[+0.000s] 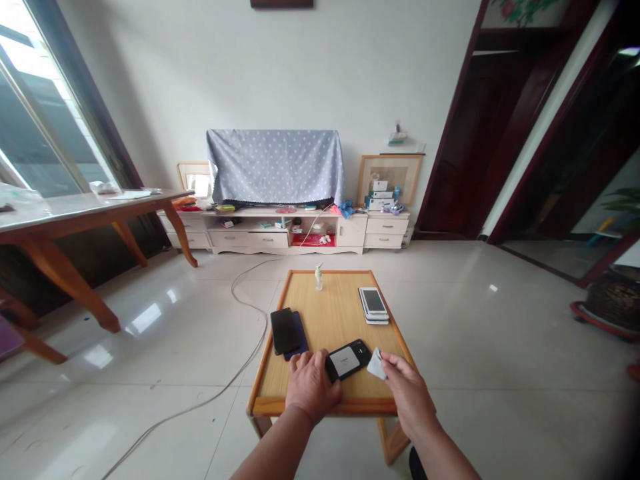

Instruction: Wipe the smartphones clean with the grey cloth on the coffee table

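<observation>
A black phone (pixel 349 360) with a white rectangular patch on its upper face lies near the front edge of the small wooden table (pixel 330 320). My left hand (pixel 313 385) grips its left end, fingers curled over that side. Just right of the phone, my right hand (pixel 407 387) pinches a small pale grey cloth (pixel 377 365) between thumb and fingers. The cloth hangs close to the phone's right end; whether they touch I cannot tell. Beyond my left hand, a dark phone (pixel 285 331) rests partly over a dark blue flat item (pixel 302 333).
A small stack of phones (pixel 374 303), white one uppermost, sits at the table's right side. A clear spray bottle (pixel 319 278) stands at the far edge. A cable (pixel 240 367) crosses the floor on the left, below a larger table (pixel 100 207). A low cabinet (pixel 250 240) lines the wall.
</observation>
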Demonstrator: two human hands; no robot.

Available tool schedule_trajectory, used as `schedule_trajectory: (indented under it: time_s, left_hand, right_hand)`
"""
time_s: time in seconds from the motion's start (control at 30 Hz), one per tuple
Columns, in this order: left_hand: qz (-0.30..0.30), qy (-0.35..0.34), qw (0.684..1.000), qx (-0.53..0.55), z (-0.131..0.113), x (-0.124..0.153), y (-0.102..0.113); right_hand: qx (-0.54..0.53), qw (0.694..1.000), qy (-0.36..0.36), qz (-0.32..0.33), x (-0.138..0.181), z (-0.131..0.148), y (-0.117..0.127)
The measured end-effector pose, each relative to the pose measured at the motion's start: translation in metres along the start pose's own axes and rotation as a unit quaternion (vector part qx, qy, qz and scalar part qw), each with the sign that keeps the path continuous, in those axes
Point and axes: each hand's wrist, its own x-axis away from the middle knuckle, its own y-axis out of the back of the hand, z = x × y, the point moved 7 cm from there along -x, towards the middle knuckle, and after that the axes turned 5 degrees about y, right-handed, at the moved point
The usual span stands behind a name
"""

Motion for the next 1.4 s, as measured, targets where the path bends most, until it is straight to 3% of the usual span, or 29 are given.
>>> schedule_trajectory:
  time_s: [0.13, 0.2, 0.27, 0.4, 0.5, 0.6, 0.67, 0.83, 1.03, 1.23, 1.4]
  left_hand:
    - [0.003, 0.0, 1.0, 0.0, 0.0, 0.0, 0.0]
    - [0.007, 0.002, 1.0, -0.003, 0.0, 0.0, -0.001]
    - [0.007, 0.001, 1.0, -0.003, 0.0, 0.0, -0.001]
    - [0.002, -0.005, 1.0, -0.002, 0.0, -0.001, 0.0]
    - [0.009, 0.001, 1.0, -0.007, 0.0, -0.001, 0.0]
    - [0.028, 0.009, 1.0, -0.01, 0.0, -0.001, 0.0]
    - [0.034, 0.014, 0.999, -0.011, 0.001, -0.001, 0.0]
    - [0.014, 0.001, 1.0, -0.005, 0.0, -0.001, 0.001]
    - [0.017, -0.002, 1.0, 0.0, 0.0, -0.001, -0.001]
    - [0.017, -0.026, 0.999, -0.004, -0.001, -0.002, -0.002]
    - [0.009, -0.024, 1.0, 0.0, -0.003, -0.001, -0.001]
  right_hand:
    - [-0.063, 0.997, -0.039, -0.012, -0.001, 0.001, -0.015]
    - [-0.015, 1.0, -0.008, -0.018, -0.005, 0.008, -0.02]
    - [0.098, 0.994, 0.048, -0.014, -0.012, 0.017, -0.025]
    - [0.359, 0.921, 0.15, 0.025, -0.015, 0.029, -0.044]
    - [0.435, 0.874, 0.198, 0.085, 0.004, 0.029, -0.067]
    - [0.499, 0.806, 0.253, 0.191, 0.032, 0.028, -0.092]
    - [0.52, 0.786, 0.253, 0.218, 0.036, 0.029, -0.093]
    - [0.578, 0.784, 0.176, 0.144, 0.008, 0.032, -0.065]
    - [0.52, 0.789, 0.257, 0.202, 0.013, 0.019, -0.078]
    - [0.486, 0.837, 0.226, 0.11, -0.019, 0.016, -0.06]
    - [0.436, 0.872, 0.206, 0.08, -0.031, 0.022, -0.054]
